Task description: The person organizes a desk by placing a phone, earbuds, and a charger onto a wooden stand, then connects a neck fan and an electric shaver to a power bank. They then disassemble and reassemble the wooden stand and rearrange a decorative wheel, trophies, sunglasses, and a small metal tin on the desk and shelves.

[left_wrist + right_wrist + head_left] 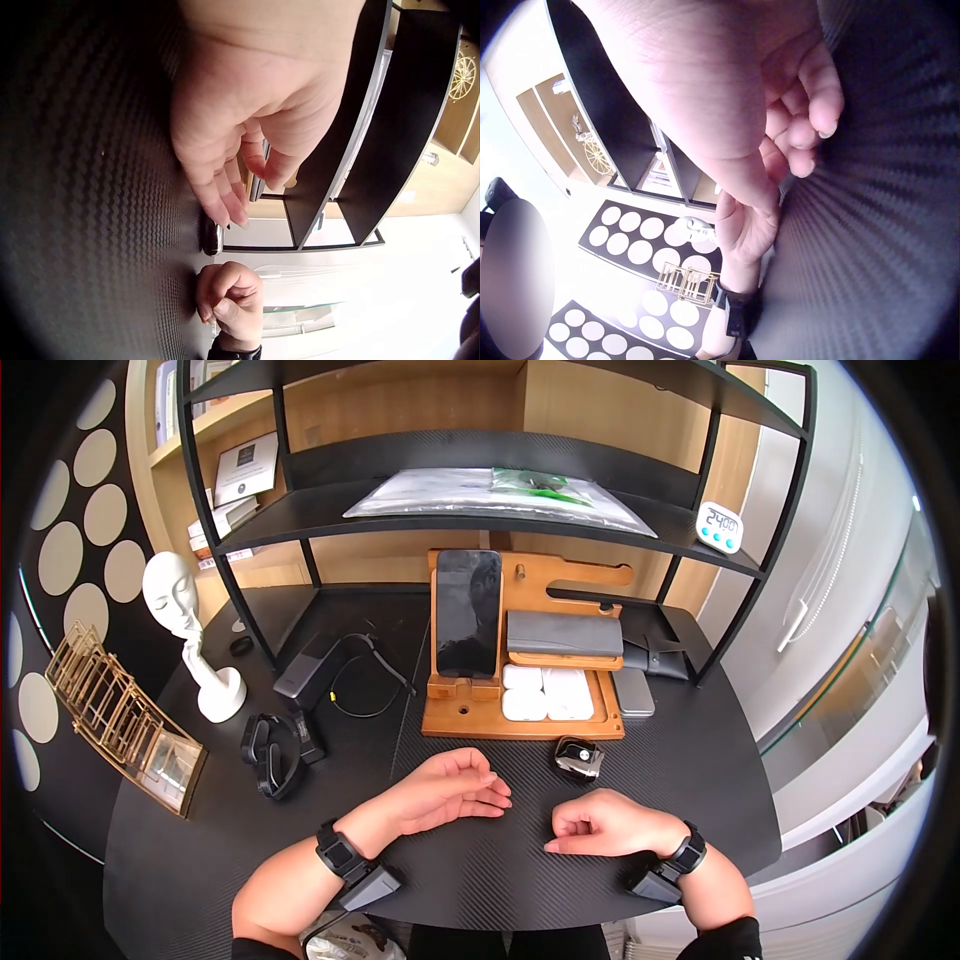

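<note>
Near the front of the black desk (470, 870), my left hand (445, 798) rests with loosely bent fingers, holding nothing. To its right, my right hand (612, 825) lies with fingers curled loosely inward, also empty. A gap separates the two hands. Just beyond the right hand sits a small shiny black object (578, 759), touched by neither. The left wrist view has the left hand (255, 97) close up and the right hand (231, 294) below it. Bent, empty fingers of the right hand (720, 97) show in the right wrist view.
A wooden stand (440, 718) holds a phone (468, 612), a grey case (563, 633) and white cases (548, 694). Left are black straps (270, 756), a white face sculpture (215, 690) and a gold rack (125, 720). A black shelf (330, 510) spans the back, bearing a timer (719, 527).
</note>
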The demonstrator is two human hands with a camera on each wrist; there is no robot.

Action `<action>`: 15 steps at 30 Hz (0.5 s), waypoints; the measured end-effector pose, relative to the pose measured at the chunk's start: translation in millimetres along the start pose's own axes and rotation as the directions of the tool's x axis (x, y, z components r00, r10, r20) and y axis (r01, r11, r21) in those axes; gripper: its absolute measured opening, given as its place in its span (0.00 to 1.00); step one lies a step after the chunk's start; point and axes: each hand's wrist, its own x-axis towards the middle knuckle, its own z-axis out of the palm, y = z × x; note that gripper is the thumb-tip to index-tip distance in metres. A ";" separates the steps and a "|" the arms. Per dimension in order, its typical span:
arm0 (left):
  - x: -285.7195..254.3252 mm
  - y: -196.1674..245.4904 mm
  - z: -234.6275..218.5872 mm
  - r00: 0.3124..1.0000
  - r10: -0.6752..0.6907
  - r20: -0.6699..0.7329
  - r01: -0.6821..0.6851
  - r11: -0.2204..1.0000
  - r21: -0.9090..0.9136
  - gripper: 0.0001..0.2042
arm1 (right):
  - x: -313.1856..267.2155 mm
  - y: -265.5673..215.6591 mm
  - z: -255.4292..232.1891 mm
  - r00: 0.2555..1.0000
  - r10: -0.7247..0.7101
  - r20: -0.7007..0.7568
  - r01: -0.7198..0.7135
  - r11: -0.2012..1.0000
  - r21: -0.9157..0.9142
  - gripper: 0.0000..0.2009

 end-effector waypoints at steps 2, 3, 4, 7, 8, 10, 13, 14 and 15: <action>-0.1 -0.4 -0.5 1.000 0.008 0.003 -0.008 1.000 0.000 0.02 | 0.3 0.4 0.1 1.000 -0.002 0.001 0.002 1.000 -0.001 0.14; -0.4 -0.3 -0.3 1.000 0.007 0.003 -0.007 1.000 -0.001 0.02 | 0.4 0.5 0.1 1.000 -0.006 0.002 0.006 1.000 -0.003 0.14; -0.8 -0.3 0.2 1.000 0.007 0.000 -0.007 1.000 -0.001 0.02 | 0.2 0.6 0.5 1.000 -0.004 0.002 0.004 1.000 -0.002 0.14; -0.2 -0.2 0.4 1.000 0.004 -0.002 -0.004 1.000 0.000 0.02 | -0.3 -0.7 0.4 1.000 -0.022 -0.011 0.022 1.000 -0.007 0.13; 0.1 -0.1 0.3 1.000 0.001 -0.005 -0.001 1.000 0.001 0.02 | -0.4 -1.3 0.5 1.000 -0.017 -0.009 0.017 1.000 -0.008 0.12; -0.2 0.2 0.6 1.000 0.004 -0.006 -0.004 1.000 0.002 0.02 | -0.6 -2.2 0.8 1.000 -0.011 -0.006 0.011 1.000 -0.006 0.12; -0.5 -0.4 0.1 1.000 0.006 -0.008 -0.006 1.000 0.003 0.02 | -0.3 -2.7 0.7 1.000 -0.015 -0.001 0.015 1.000 -0.008 0.11; -0.3 -0.6 0.0 1.000 0.007 -0.007 -0.007 1.000 0.004 0.02 | -0.3 -2.6 0.8 1.000 -0.009 0.000 0.009 1.000 -0.013 0.11; -0.3 -0.4 -0.1 1.000 0.006 -0.006 -0.006 1.000 0.004 0.02 | -0.4 -2.6 0.6 1.000 -0.003 0.001 0.003 1.000 -0.019 0.11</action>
